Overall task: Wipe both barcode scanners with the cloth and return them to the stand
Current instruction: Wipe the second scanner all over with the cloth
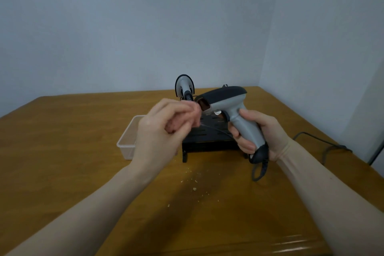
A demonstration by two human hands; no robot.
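No legible text anywhere.

A grey plastic pistol-shaped barcode scanner with a dark top [226, 100] is raised above a black slotted stand [207, 134] on a wooden table, its reddish window facing left and its handle angled down to the right, with a dark cable trailing from the base. A second grey scanner with a black-rimmed head [184, 87] sits upright at the stand's far left. No cloth can be made out.
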